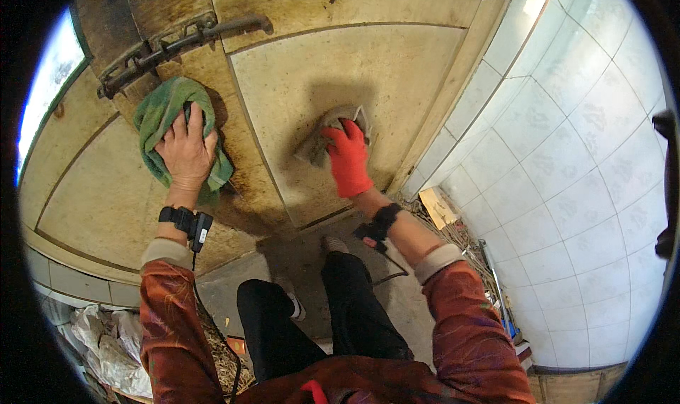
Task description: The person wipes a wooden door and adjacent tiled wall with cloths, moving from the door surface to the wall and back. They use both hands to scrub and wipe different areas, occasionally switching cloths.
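Note:
My left hand (186, 149), bare, grips a bunched green towel (151, 117) near the middle stile of a yellowed wooden door (276, 85). Part of the towel hangs below the palm, and the fingertips sink into its folds. On the door's right-hand panel, my right hand (348, 157) in a red glove presses a wadded grey-brown cloth (319, 143) to the surface. The cloth has a pale edge, and the glove hides part of it. Dark stains mark the wood beside the towel.
A rusty metal bolt (180, 42) juts from the door above the towel. White tiled wall (558, 165) stands on the right, with a wood block (438, 207) and thin sticks (467, 250) at its foot. Plastic bags (114, 345) lie lower left. A cable (212, 335) hangs from my left wrist.

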`<state>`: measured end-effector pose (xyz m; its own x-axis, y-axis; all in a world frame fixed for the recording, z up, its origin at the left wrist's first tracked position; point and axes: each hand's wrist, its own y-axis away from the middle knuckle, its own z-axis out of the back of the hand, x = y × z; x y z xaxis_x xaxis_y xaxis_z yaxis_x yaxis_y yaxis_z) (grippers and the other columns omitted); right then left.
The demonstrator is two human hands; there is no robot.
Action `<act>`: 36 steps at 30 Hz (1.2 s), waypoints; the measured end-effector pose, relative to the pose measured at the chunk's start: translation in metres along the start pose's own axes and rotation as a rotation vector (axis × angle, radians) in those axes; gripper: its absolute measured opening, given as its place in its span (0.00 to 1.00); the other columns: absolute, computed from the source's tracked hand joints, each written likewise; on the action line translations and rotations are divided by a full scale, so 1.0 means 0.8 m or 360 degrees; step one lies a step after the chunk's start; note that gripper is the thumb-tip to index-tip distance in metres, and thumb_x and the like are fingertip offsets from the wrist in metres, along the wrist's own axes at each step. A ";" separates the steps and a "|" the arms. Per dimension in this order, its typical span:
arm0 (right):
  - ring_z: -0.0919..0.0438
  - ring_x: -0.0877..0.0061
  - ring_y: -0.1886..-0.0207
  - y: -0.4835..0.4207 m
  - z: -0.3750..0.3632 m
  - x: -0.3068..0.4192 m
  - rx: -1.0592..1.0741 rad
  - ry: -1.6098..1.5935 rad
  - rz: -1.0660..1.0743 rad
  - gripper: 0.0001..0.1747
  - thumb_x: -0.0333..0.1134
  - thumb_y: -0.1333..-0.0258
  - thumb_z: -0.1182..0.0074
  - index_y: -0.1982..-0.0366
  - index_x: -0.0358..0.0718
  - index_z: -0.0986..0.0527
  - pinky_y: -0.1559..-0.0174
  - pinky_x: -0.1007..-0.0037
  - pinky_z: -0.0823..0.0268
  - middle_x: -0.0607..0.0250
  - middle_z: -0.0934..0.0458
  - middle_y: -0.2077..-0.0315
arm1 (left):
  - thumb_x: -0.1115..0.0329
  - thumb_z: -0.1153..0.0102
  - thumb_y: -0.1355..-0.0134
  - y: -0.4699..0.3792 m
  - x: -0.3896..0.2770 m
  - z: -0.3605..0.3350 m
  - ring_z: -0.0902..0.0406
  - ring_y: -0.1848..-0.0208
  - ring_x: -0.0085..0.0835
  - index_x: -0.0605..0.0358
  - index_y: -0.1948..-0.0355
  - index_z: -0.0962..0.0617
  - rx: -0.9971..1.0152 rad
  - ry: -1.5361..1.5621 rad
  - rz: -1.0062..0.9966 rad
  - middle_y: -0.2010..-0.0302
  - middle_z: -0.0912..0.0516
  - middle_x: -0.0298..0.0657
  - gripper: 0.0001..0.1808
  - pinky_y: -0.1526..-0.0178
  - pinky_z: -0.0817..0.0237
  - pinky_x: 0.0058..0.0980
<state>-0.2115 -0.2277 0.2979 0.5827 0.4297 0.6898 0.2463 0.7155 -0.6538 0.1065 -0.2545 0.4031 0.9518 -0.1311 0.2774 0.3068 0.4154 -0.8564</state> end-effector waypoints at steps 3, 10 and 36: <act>0.28 0.60 0.43 -0.053 0.071 -0.016 -0.0271 -0.0005 0.0029 0.20 0.25 0.46 0.48 0.49 0.41 0.26 0.40 0.63 0.37 0.52 0.26 0.49 | 0.48 0.43 0.40 0.000 0.001 -0.003 0.26 0.49 0.46 0.45 0.36 0.29 -0.0047 0.0030 -0.0013 0.43 0.25 0.44 0.32 0.46 0.43 0.52; 0.47 0.52 0.28 -0.219 0.132 0.010 -0.0952 0.0110 0.0046 0.28 0.32 0.36 0.56 0.34 0.37 0.38 0.30 0.60 0.53 0.43 0.42 0.33 | 0.49 0.42 0.41 0.002 0.001 0.000 0.26 0.51 0.44 0.43 0.36 0.29 -0.0033 0.0027 -0.0023 0.44 0.24 0.41 0.32 0.47 0.43 0.49; 0.38 0.45 0.39 0.047 -0.140 0.084 -0.0393 0.0405 0.0177 0.35 0.22 0.60 0.42 0.44 0.44 0.29 0.38 0.50 0.43 0.44 0.36 0.40 | 0.46 0.41 0.43 -0.007 -0.005 0.004 0.26 0.56 0.38 0.35 0.35 0.30 -0.0284 0.0141 -0.0114 0.46 0.24 0.34 0.34 0.57 0.41 0.45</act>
<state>-0.0763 -0.2338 0.2847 0.7828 0.3245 0.5309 0.3318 0.5042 -0.7973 0.1010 -0.2531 0.4081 0.9217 -0.2366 0.3075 0.3617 0.2373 -0.9016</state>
